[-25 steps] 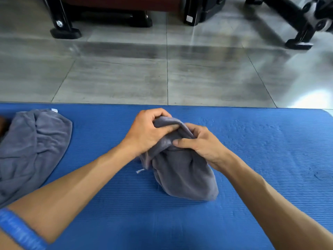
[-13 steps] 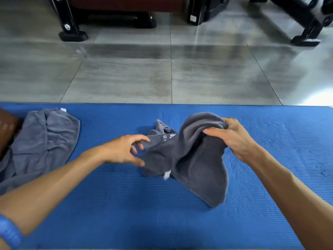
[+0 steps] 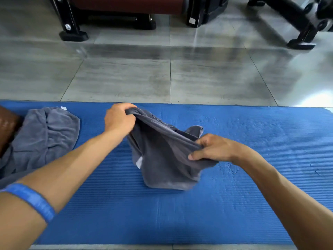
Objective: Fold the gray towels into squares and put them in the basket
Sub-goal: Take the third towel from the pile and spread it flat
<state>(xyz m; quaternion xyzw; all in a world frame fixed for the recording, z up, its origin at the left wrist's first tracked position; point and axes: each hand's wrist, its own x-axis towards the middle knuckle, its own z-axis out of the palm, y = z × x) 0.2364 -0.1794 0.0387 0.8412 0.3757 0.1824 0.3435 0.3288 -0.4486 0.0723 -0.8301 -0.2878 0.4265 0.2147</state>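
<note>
Setting is a gray tiled floor with black equipment legs along the back and a blue mat (image 3: 180, 213) laid across the front, so I'll place everything off that mat. At the mat's far left edge there's a brown thing (image 3: 7, 123) poking into view, might be the basket, but too little of it shows to say. Right beside it and draped partly against it is a crumpled gray towel (image 3: 45, 138), not folded, looks like it's just parked there waiting its turn. Moving toward the middle of the mat, the left hand (image 3: 119, 120) has its fingers curled around one end of the second gray towel (image 3: 165, 159), lifted up near the mat's back edge. The rest of that towel hangs down in a bunch and its bottom touches the mat around the center. There's a small white tag (image 3: 139, 162) showing on the left side of it. A bit right of center, the right hand (image 3: 210, 148) pinches the same top edge, held lower than the left, so the edge runs as a slanted line between them. My read is they're stretching that edge out to find the corners and get it flat before any fold happens, so the folding itself hasn't really started.
</note>
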